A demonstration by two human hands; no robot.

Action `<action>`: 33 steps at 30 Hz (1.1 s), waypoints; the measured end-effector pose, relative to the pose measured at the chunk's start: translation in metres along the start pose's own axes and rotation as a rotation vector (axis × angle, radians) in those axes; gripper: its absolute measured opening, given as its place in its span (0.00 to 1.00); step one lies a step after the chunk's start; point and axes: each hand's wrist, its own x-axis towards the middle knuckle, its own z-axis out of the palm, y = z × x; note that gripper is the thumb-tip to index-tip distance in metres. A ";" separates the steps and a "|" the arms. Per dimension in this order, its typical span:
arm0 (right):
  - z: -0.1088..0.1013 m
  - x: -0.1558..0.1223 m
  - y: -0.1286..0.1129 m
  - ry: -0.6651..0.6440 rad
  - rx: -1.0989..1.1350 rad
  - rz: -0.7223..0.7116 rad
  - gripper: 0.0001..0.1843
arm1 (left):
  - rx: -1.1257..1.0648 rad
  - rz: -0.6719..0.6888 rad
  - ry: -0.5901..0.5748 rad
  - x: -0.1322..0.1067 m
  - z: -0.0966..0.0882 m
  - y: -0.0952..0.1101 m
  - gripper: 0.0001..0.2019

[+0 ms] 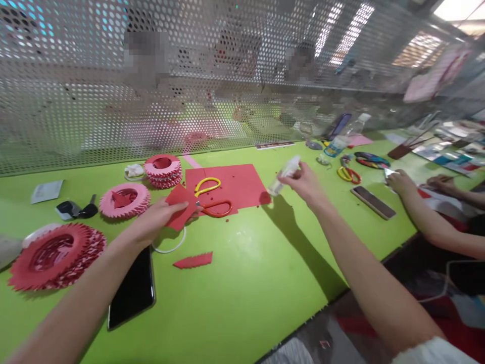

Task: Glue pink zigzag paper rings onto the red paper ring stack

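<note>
My left hand [154, 218] is closed on a piece of folded red paper [179, 211], gripped between thumb and fingers. Partly behind this paper lie scissors with one yellow and one orange handle [222, 215]; their blades are mostly hidden. Under the scissors, flat red paper sheets [244, 184] cover part of the table. My right hand [303, 181] is raised above the table, pinching a small clear bottle with a white top [277, 185], blurred by motion. A red paper strip with a notched edge [194, 260] lies nearer to me.
Ring-shaped stacks of cut paper [56, 253] stand on the green table [235, 298], left. A black tablet [134, 290] lies beneath my left forearm. Rightward are a phone [373, 202], other scissors [349, 174], a plastic bottle [337, 145] and another person's hand [401, 181]. A perforated metal screen [94, 101] borders the back.
</note>
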 end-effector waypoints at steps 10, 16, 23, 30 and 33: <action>0.103 0.121 -0.088 0.075 0.062 -0.237 0.49 | -0.348 -0.064 0.102 0.000 0.012 0.018 0.17; 0.138 0.131 -0.098 0.017 0.053 -0.195 0.23 | -0.431 -0.057 0.083 0.001 0.011 0.024 0.22; 0.128 0.078 -0.106 0.071 0.186 -0.185 0.42 | -0.379 0.007 0.080 0.003 0.013 0.014 0.15; 0.132 -0.063 -0.108 -0.339 0.390 -0.228 0.29 | -0.181 0.117 0.104 -0.004 0.029 0.000 0.20; 0.132 -0.089 -0.102 -0.558 0.457 -0.183 0.26 | -0.120 0.108 0.051 -0.008 0.036 -0.001 0.14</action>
